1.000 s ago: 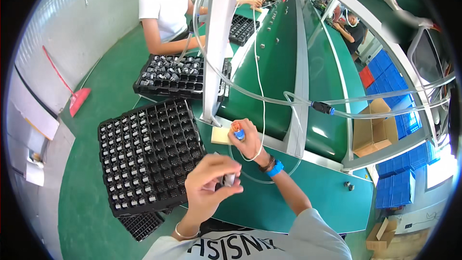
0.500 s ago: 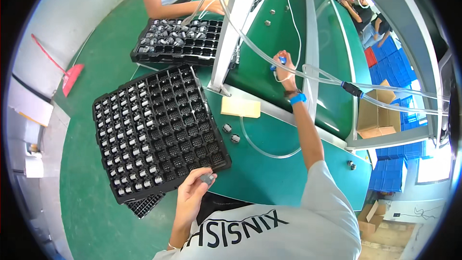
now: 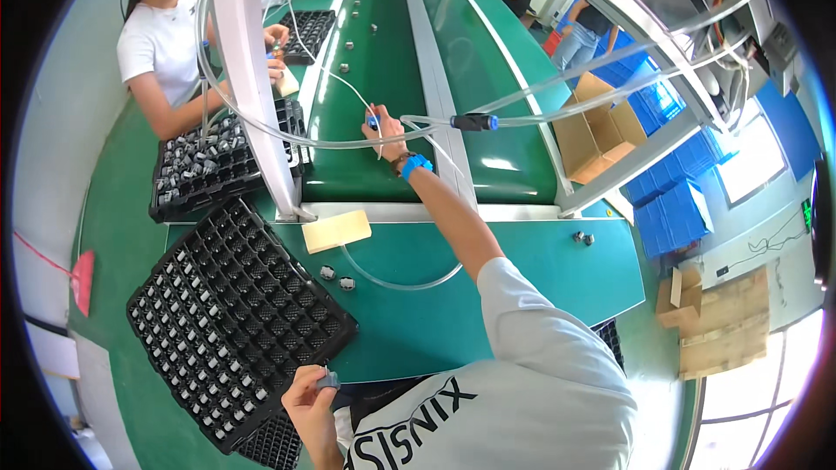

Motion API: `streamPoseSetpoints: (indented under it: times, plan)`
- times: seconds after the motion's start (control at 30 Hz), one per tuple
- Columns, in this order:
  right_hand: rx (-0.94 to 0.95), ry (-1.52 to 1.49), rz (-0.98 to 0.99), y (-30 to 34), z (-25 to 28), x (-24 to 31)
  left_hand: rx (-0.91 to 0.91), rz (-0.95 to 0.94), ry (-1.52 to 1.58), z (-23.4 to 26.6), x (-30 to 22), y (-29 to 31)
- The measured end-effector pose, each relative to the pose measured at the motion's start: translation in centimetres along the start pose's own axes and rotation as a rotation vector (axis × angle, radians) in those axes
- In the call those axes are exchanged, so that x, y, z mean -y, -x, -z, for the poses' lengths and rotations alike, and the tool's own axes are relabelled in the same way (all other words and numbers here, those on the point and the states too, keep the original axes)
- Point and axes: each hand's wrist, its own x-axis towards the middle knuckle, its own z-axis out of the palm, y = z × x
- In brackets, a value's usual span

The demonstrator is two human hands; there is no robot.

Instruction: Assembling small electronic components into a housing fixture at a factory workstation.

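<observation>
My left hand [image 3: 306, 402] is closed on a small grey part [image 3: 328, 380], just off the near corner of a black compartment tray [image 3: 340, 328]. Small silver-grey parts [image 3: 198, 339] fill the tray's left-hand rows, while its other pockets show bare bottoms. Stretched forward over the green conveyor belt [image 3: 344, 176], my right hand [image 3: 390, 137] has its fingers curled round a small blue fitting [image 3: 374, 123] beside a thin white tube. Two loose metal parts [image 3: 347, 284] lie on the green table right of the tray, close to a yellow block [image 3: 336, 231].
A white metal post [image 3: 248, 78] and clear hoses [image 3: 566, 113] cross the space before me. A co-worker [image 3: 165, 43] sits at the left behind a heaped black tray [image 3: 196, 161]. More parts [image 3: 583, 238] lie at the table's right end. Blue crates [image 3: 670, 218] stand beyond.
The whole view has swung, so the tray and belt appear further left. My left hand still holds the grey part by the tray corner; my right hand remains over the belt with the blue fitting.
</observation>
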Motion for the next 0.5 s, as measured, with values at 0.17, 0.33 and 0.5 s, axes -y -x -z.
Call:
streamPoseSetpoints:
  times: [0.17, 0.33, 0.5]
  plan:
    - [-0.063, 0.066, 0.267, 0.9, -0.7, 1.8, -0.097, -0.04, 0.04, -0.1, 0.1, 0.9]
    - [0.673, -0.71, -0.386, 8.0, 6.1, 10.7, 0.053, -0.201, 0.059, -1.6, -0.4, -1.5]
    - [1.205, -1.41, -0.59, 18.5, 9.6, 17.7, 0.075, -0.314, 0.133, -2.9, -0.9, -2.6]
